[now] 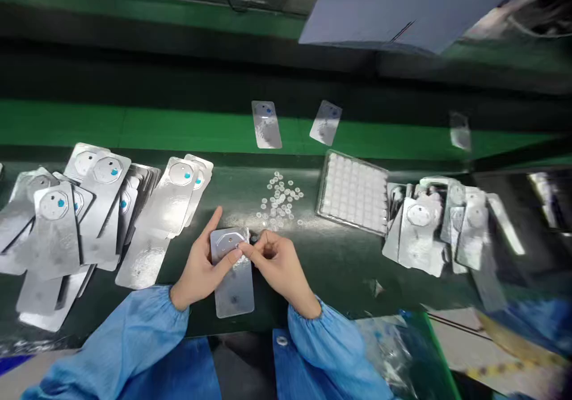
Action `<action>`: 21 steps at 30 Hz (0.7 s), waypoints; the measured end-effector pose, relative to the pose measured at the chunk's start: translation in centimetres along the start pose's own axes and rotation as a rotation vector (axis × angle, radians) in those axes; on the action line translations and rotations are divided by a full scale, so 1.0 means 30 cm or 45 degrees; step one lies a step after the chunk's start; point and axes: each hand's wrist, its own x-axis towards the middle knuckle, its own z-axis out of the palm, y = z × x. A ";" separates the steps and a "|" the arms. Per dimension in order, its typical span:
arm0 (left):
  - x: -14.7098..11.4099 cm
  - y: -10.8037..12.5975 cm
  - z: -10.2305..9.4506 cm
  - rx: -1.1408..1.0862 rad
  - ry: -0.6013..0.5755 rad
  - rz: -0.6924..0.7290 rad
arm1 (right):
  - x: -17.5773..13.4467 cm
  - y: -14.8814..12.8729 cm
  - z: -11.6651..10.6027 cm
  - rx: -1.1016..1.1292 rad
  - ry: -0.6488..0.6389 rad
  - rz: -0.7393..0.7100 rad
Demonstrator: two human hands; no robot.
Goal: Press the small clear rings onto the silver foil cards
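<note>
Left hand (199,269) clamped on 1 silver plate (235,295), right hand (281,266) fingertips pinched together, plus 1 tray (351,223), 3 plates (268,129) further back.

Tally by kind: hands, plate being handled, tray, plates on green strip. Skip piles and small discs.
Left hand and right hand: 2
Handled plate: 1
Tray: 1
Strip plates, on green strip, rightmost blurred: 3
Total: 7

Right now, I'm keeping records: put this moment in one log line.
left hand: on silvery plate | right hand: at plate's far half | beyond: loose small discs | right of discs: white pieces in tray
</note>
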 end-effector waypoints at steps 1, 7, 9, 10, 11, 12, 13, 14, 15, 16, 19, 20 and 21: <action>0.007 0.003 0.001 -0.017 -0.016 -0.035 | 0.003 0.005 -0.003 0.054 -0.035 0.029; 0.026 -0.002 0.014 -0.162 -0.035 -0.141 | -0.016 0.014 -0.011 0.205 -0.120 0.034; 0.028 -0.009 0.016 -0.185 -0.022 -0.144 | -0.026 0.014 -0.004 0.216 -0.101 0.012; 0.029 -0.011 0.017 -0.187 -0.014 -0.146 | -0.029 0.013 0.000 0.211 -0.072 -0.001; 0.029 -0.011 0.019 -0.183 0.000 -0.151 | -0.032 0.011 0.005 0.203 -0.042 -0.011; 0.028 -0.009 0.020 -0.174 0.024 -0.160 | -0.035 0.008 0.010 0.195 -0.014 -0.018; 0.028 -0.004 0.021 -0.161 0.063 -0.171 | -0.038 0.004 0.014 0.194 0.009 -0.025; 0.028 0.003 0.021 -0.149 0.118 -0.183 | -0.043 -0.001 0.019 0.200 0.025 -0.033; 0.029 0.010 0.019 -0.140 0.183 -0.196 | -0.048 -0.005 0.023 0.206 0.028 -0.044; 0.033 0.018 0.016 -0.141 0.248 -0.218 | -0.054 -0.007 0.028 0.207 0.020 -0.061; 0.061 0.030 0.001 -0.178 0.360 -0.346 | -0.067 0.005 0.044 0.058 -0.023 -0.186; 0.071 0.029 -0.003 -0.166 0.354 -0.379 | -0.070 0.013 0.047 -0.030 -0.016 -0.237; 0.078 0.026 -0.005 -0.114 0.327 -0.374 | -0.072 0.022 0.046 -0.116 0.004 -0.284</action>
